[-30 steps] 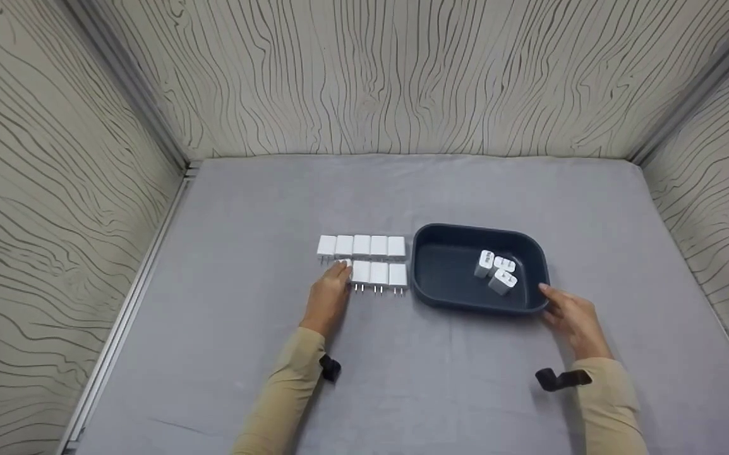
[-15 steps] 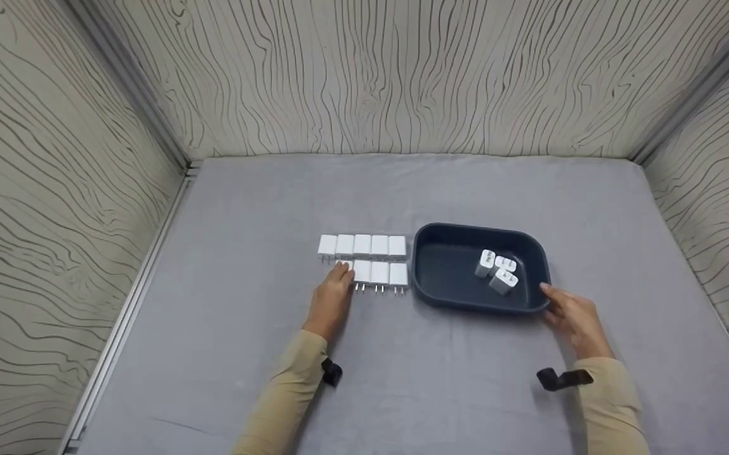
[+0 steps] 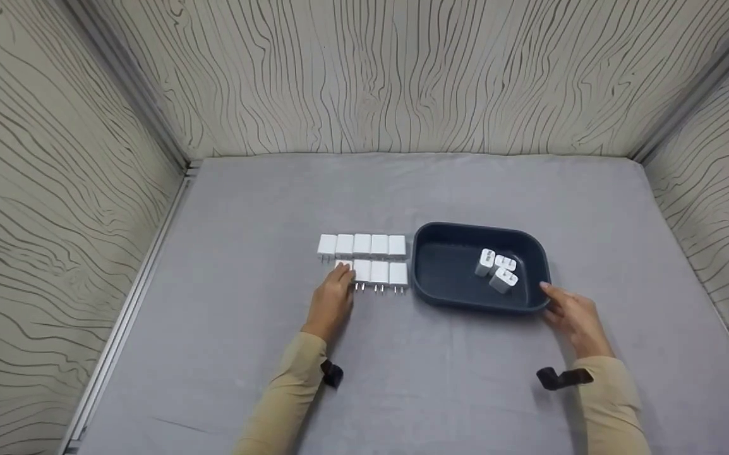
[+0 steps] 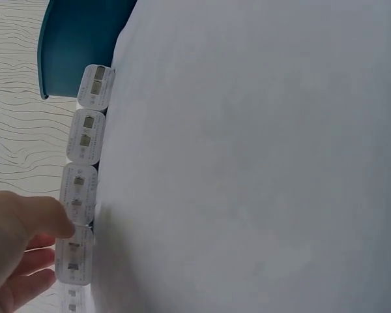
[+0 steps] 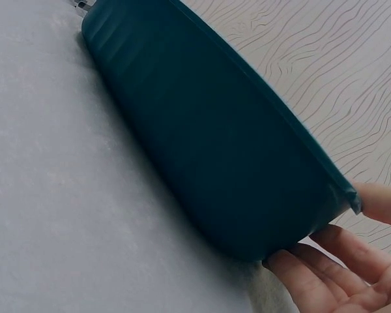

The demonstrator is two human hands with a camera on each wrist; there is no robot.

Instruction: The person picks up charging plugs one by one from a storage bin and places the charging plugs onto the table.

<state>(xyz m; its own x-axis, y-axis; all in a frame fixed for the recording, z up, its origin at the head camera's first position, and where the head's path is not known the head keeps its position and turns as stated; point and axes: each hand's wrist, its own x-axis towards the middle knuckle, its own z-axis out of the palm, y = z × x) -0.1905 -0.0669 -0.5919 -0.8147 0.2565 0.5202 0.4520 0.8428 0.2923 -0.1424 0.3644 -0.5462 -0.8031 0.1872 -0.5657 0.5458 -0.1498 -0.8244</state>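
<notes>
My left hand (image 3: 331, 298) pinches a white wall charger (image 4: 81, 262) at the left end of the front row. Its thumb lies on the pronged end, while the other fingers reach behind. More chargers (image 3: 379, 273) continue this row to the right, prongs facing me. A second row of white chargers (image 3: 362, 244) lies just behind it. With thumb over the rim and fingers against the outer wall, my right hand (image 3: 576, 320) grips the near right corner of a dark blue bin (image 3: 443, 272). Inside the bin, 3 chargers (image 3: 502, 281) stand clustered toward the right.
Both rows end close to the bin's left wall. Grey cloth (image 3: 263, 208) covers the table. Wood-patterned panels (image 3: 364, 82) stand at the back and both sides, with a metal rail (image 3: 124, 316) along the left edge.
My left hand has shifted very slightly to the right at the front row's left end. The right hand, the bin and the chargers inside it stay in place.
</notes>
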